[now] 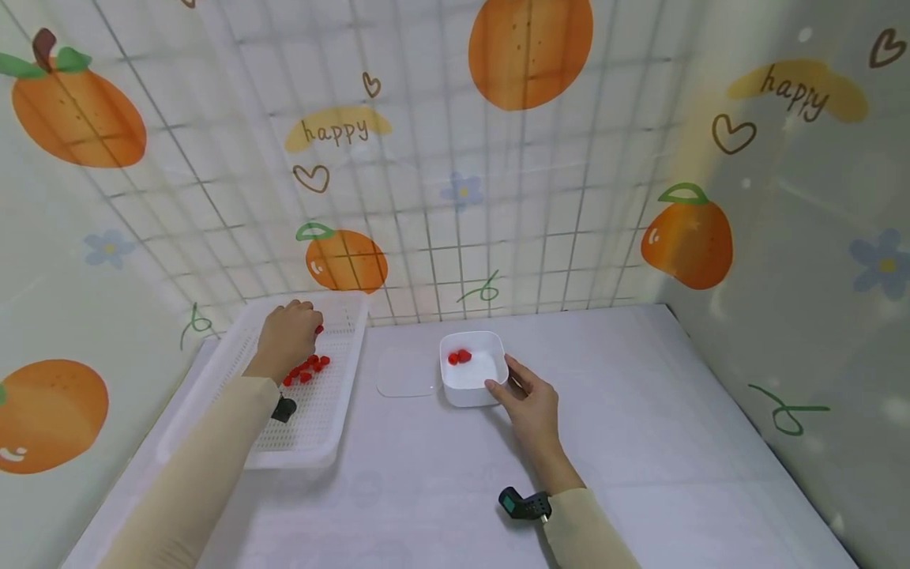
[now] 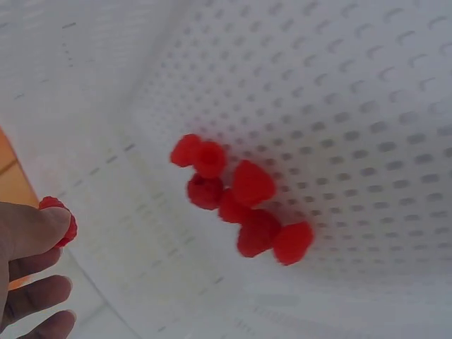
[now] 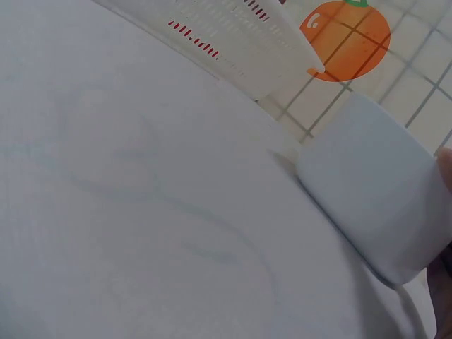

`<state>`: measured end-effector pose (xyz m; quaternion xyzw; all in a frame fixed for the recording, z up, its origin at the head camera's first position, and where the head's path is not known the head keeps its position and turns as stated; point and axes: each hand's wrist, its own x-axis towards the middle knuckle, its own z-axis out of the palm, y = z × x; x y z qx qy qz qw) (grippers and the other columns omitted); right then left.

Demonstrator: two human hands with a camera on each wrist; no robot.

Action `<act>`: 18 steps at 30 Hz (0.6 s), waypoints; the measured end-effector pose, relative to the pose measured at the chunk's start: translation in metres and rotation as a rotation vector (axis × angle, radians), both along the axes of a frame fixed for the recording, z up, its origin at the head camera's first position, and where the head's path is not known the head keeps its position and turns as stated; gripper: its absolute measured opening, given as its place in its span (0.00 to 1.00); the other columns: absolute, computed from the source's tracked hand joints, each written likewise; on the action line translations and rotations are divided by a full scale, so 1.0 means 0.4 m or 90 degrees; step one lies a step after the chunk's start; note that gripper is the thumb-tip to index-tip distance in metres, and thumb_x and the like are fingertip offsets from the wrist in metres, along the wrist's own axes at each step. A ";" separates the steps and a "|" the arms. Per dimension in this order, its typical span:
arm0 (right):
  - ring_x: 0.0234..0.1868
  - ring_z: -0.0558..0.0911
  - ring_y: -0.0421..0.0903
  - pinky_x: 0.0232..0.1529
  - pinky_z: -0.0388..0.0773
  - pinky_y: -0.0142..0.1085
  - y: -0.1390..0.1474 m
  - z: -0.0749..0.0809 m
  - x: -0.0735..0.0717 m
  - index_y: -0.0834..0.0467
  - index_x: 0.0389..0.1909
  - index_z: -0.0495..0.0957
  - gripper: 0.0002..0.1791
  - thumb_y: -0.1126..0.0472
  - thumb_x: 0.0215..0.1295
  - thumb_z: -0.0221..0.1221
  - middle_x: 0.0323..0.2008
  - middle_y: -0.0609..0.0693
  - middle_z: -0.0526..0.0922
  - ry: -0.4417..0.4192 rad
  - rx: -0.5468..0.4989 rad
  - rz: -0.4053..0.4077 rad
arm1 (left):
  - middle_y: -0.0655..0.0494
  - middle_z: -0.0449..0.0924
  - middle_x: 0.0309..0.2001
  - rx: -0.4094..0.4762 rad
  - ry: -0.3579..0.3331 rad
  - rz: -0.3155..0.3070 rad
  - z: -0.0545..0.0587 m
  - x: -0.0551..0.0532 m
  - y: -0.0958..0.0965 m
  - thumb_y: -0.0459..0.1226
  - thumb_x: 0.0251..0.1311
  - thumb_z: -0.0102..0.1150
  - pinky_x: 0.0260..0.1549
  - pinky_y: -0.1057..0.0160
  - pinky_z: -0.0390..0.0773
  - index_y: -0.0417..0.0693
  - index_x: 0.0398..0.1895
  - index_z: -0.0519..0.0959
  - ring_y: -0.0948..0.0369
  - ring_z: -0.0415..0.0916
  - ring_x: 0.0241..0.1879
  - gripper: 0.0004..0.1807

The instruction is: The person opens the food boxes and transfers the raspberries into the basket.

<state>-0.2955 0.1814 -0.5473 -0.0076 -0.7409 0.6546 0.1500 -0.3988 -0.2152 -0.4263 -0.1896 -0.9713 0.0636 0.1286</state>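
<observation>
My left hand (image 1: 287, 340) is over the white perforated basket (image 1: 346, 379) and pinches one raspberry (image 2: 60, 221) between thumb and fingers. Below it, several other raspberries (image 2: 251, 182) lie in a cluster on the basket floor. In the head view my right hand (image 1: 529, 403) grips the near right corner of a small white square container (image 1: 472, 397), thumb on the near side and fingers behind. Inside that container rest a few red raspberries (image 1: 460, 357). The right wrist view shows the container's outer wall (image 3: 367, 191), with only the edge of the hand visible.
A clear flat lid-like sheet (image 1: 405, 379) lies on the white table (image 1: 426, 490) between basket and container. Behind stands a wire grid (image 1: 434, 245) under a printed cloth. Side walls of the same cloth (image 1: 817, 316) bound the table.
</observation>
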 end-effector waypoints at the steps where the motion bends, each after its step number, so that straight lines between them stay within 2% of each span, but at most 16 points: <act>1: 0.71 0.76 0.58 0.61 0.76 0.36 0.000 0.000 -0.001 0.62 0.71 0.75 0.37 0.61 0.62 0.75 0.71 0.58 0.75 0.001 -0.002 0.000 | 0.49 0.81 0.33 0.000 -0.006 0.002 -0.008 0.001 -0.004 0.28 0.60 0.66 0.46 0.45 0.82 0.43 0.34 0.87 0.47 0.78 0.39 0.03; 10: 0.69 0.77 0.59 0.60 0.76 0.32 0.000 -0.002 -0.005 0.64 0.70 0.76 0.36 0.62 0.62 0.75 0.70 0.59 0.76 0.011 -0.006 -0.005 | 0.52 0.81 0.31 0.005 -0.057 0.001 -0.085 -0.014 -0.020 0.26 0.55 0.67 0.41 0.46 0.82 0.45 0.30 0.86 0.49 0.79 0.36 0.05; 15: 0.70 0.77 0.58 0.59 0.76 0.31 -0.003 -0.001 -0.004 0.63 0.70 0.76 0.36 0.62 0.61 0.75 0.70 0.59 0.76 0.006 -0.003 -0.006 | 0.53 0.81 0.29 0.005 -0.110 0.011 -0.097 -0.014 -0.008 0.26 0.56 0.65 0.33 0.49 0.80 0.47 0.24 0.82 0.53 0.76 0.29 0.08; 18: 0.70 0.77 0.58 0.59 0.76 0.30 -0.003 -0.001 -0.004 0.63 0.70 0.76 0.36 0.63 0.61 0.75 0.70 0.58 0.76 0.005 -0.005 -0.006 | 0.54 0.82 0.29 0.003 -0.132 0.016 -0.099 -0.014 -0.002 0.27 0.58 0.65 0.32 0.50 0.80 0.48 0.24 0.82 0.55 0.75 0.28 0.09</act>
